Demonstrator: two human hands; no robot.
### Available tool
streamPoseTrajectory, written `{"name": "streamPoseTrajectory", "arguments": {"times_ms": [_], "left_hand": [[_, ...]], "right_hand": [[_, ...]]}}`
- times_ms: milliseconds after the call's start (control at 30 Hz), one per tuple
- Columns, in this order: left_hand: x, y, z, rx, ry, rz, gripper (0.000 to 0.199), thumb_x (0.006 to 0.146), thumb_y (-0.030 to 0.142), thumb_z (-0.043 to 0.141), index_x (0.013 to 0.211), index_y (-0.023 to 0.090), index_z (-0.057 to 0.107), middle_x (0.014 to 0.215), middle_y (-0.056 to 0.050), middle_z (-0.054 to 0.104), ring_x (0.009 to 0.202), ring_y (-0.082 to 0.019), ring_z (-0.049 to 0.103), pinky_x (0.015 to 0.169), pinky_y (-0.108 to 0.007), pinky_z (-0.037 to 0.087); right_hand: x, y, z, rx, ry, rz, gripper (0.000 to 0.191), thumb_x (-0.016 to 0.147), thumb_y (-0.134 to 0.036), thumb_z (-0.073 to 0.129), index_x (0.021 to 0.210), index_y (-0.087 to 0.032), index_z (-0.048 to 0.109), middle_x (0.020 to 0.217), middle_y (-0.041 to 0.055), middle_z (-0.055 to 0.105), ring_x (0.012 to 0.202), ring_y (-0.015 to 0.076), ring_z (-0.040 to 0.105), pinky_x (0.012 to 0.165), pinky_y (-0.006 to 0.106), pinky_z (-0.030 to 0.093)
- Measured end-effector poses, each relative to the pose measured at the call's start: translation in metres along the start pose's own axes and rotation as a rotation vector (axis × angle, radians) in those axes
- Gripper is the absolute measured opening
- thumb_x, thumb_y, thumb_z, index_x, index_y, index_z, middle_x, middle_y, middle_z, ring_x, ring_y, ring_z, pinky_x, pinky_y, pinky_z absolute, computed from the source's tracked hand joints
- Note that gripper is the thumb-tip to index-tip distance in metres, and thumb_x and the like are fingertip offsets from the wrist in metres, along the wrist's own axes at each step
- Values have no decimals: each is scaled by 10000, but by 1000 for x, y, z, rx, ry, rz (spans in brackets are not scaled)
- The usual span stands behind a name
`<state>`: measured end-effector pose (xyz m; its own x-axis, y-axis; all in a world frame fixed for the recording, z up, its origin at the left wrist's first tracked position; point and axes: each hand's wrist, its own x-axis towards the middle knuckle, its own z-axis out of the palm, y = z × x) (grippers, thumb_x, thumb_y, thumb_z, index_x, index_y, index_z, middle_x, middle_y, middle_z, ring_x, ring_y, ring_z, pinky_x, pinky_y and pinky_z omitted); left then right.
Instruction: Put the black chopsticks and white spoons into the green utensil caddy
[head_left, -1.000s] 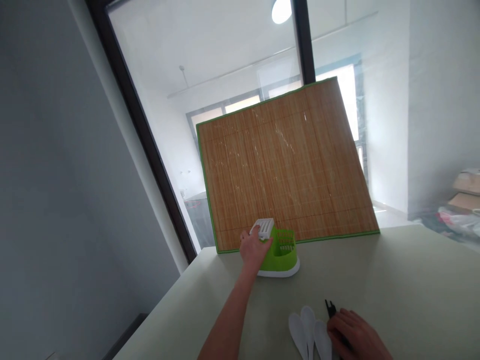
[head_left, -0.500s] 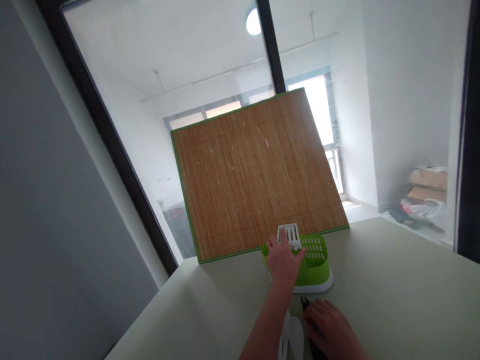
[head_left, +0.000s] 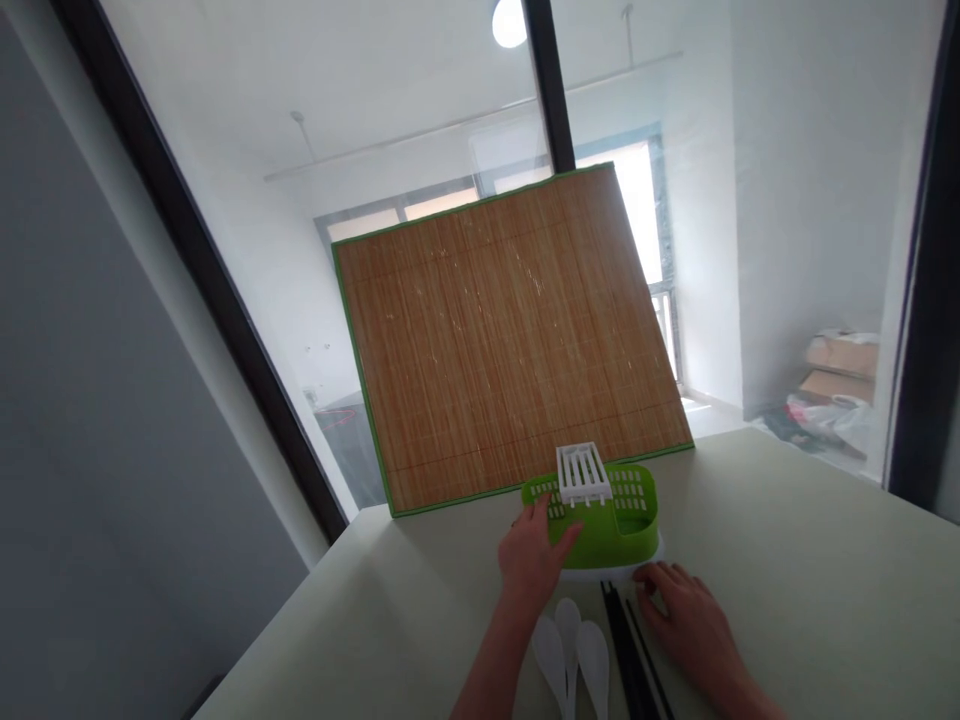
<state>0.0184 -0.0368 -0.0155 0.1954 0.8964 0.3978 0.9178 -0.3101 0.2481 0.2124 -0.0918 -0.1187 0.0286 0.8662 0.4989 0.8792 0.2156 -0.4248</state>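
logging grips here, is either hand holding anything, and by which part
The left hand is at the left end of the green cutlery holder, but whether it grips cannot be told. The right hand, by the white base, shows nothing clearly held.

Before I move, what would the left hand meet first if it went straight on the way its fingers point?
The left hand would most likely meet the left part of the green holder. Its fingertips overlap that side in view; whether they touch is unclear.
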Motion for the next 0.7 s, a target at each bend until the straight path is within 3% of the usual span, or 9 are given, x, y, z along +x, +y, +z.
{"name": "streamPoseTrajectory", "arguments": {"times_ms": [167, 367, 500, 700], "left_hand": [[-8, -9, 7, -17, -20, 74, 305, 824, 440, 510, 1015, 215, 591, 1054, -67, 569, 983, -212, 546, 795, -294, 434], [-17, -12, 4, 21, -5, 59, 206, 830, 372, 507, 910, 199, 585, 973, -63, 563, 919, -206, 551, 753, -298, 440], [-19, -12, -6, 13, -16, 52, 201, 835, 365, 495, 936, 213, 579, 1064, -65, 545, 930, -198, 560, 734, -287, 451], [-22, -7, -37, -18, 89, 53, 277, 840, 369, 487, 1083, 253, 548, 1220, -61, 505, 1050, -206, 529, 793, -301, 465]], "right_hand": [[-1, 4, 3, -12, -62, 18, 158, 832, -186, 442, 888, -225, 584, 862, 22, 667, 834, 220, 587, 744, 351, 371], [-3, 3, 5, -46, -107, -9, 164, 828, -197, 448, 863, -232, 604, 835, 18, 668, 813, 214, 588, 730, 343, 360], [-4, 3, 6, -54, -125, -19, 168, 827, -196, 449, 865, -233, 608, 823, 20, 667, 800, 211, 594, 727, 337, 364], [-9, -1, 4, -86, -181, -15, 179, 806, -181, 438, 869, -234, 598, 809, 20, 661, 775, 219, 616, 715, 342, 400]]}}
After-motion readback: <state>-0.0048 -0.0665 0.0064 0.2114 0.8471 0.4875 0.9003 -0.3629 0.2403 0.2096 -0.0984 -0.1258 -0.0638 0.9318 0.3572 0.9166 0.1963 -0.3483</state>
